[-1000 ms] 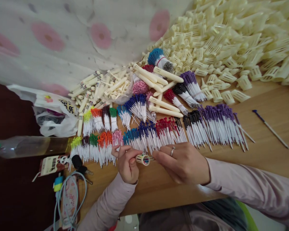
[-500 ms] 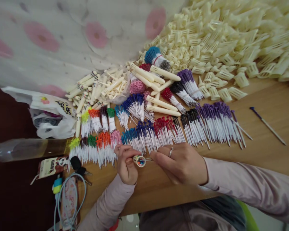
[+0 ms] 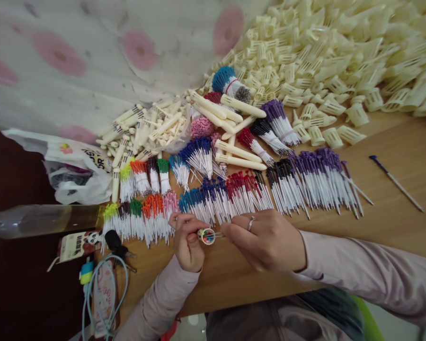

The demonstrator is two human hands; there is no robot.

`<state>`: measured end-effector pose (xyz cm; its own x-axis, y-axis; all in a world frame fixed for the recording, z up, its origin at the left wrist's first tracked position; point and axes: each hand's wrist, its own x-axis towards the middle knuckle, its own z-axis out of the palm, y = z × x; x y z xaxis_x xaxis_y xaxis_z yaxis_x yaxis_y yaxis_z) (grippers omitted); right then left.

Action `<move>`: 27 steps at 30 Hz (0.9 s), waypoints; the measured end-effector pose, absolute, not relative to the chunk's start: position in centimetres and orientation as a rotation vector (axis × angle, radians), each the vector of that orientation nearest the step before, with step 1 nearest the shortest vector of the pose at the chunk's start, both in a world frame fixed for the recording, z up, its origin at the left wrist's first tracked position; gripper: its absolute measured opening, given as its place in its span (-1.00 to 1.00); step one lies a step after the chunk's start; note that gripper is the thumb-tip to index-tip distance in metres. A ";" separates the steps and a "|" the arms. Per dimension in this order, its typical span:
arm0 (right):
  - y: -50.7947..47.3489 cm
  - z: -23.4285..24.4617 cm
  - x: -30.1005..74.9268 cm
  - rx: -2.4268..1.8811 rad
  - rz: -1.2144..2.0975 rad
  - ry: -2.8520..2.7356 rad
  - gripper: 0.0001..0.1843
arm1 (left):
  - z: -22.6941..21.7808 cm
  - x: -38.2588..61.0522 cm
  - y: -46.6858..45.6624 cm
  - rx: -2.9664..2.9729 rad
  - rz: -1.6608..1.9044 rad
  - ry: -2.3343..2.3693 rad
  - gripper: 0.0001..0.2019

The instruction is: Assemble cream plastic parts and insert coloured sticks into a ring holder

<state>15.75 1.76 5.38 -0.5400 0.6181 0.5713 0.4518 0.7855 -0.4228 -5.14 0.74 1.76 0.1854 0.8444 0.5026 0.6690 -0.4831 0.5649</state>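
In the head view, my left hand [image 3: 187,245] is closed around a cream pen barrel [image 3: 203,231], whose round open end faces me. Small coloured tips show inside that opening. My right hand [image 3: 270,241], with a ring on one finger, pinches a thin pale pen refill [image 3: 218,234] that reaches to the barrel's mouth; whether it is one refill or more I cannot tell. Just beyond both hands lies a row of loose refills with coloured ends, among them red refills [image 3: 242,189], blue refills [image 3: 215,189] and purple refills [image 3: 319,173].
Cream plastic pen parts [image 3: 323,61] are heaped at the back right. Assembled pens [image 3: 128,121] lie at the back left, near a white plastic bag [image 3: 81,184]. A bottle [image 3: 49,221], keys [image 3: 115,244] and a pale blue cable [image 3: 87,303] are at left. One blue-ended refill [image 3: 397,183] lies apart at right.
Both hands keep their grips. My left hand and the barrel have shifted very slightly to the right, and the view has moved a little.
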 end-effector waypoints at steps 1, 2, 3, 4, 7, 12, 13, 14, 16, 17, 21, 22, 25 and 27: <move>1.8 5.4 15.8 -0.790 0.288 -2.230 -0.77 | 1.7 -5.2 0.8 2.227 1.214 1.441 -0.57; 1.8 5.3 15.8 -0.790 0.285 -2.227 -0.77 | 1.8 -5.3 0.9 2.213 1.259 1.408 -0.59; 1.7 5.3 15.8 -0.789 0.284 -2.226 -0.77 | 1.9 -5.3 1.0 2.206 1.297 1.376 -0.61; 1.7 5.2 15.8 -0.785 0.283 -2.225 -0.78 | 2.0 -5.4 1.1 2.219 1.302 1.371 -0.61; 1.6 5.0 15.8 -0.778 0.282 -2.233 -0.79 | 2.5 -5.5 1.4 2.315 1.250 1.343 -0.60; 1.6 5.0 15.8 -0.765 0.283 -2.252 -0.80 | 2.8 -5.8 1.4 2.420 1.198 1.294 -0.60; 1.6 5.1 15.8 -0.759 0.286 -2.260 -0.80 | 2.7 -5.9 1.4 2.415 1.199 1.303 -0.60; 1.7 5.1 15.8 -0.753 0.290 -2.262 -0.80 | 2.7 -5.9 1.4 2.411 1.196 1.314 -0.59; 1.7 5.0 15.8 -0.744 0.300 -2.253 -0.80 | 2.6 -6.0 1.4 2.405 1.194 1.328 -0.59; 1.7 5.0 15.8 -0.741 0.306 -2.247 -0.79 | 2.6 -6.0 1.5 2.406 1.197 1.330 -0.59; 1.6 4.6 15.7 -0.739 0.308 -2.262 -0.81 | 2.7 -6.0 1.6 2.436 1.195 1.327 -0.60; 1.6 4.6 15.7 -0.746 0.300 -2.270 -0.81 | 2.8 -6.0 1.6 2.448 1.190 1.328 -0.60; 1.5 4.5 15.7 -0.770 0.274 -2.280 -0.80 | 2.9 -6.0 1.7 2.469 1.198 1.334 -0.60; 1.5 4.4 15.7 -0.769 0.262 -2.281 -0.78 | 2.9 -6.0 1.8 2.480 1.208 1.331 -0.62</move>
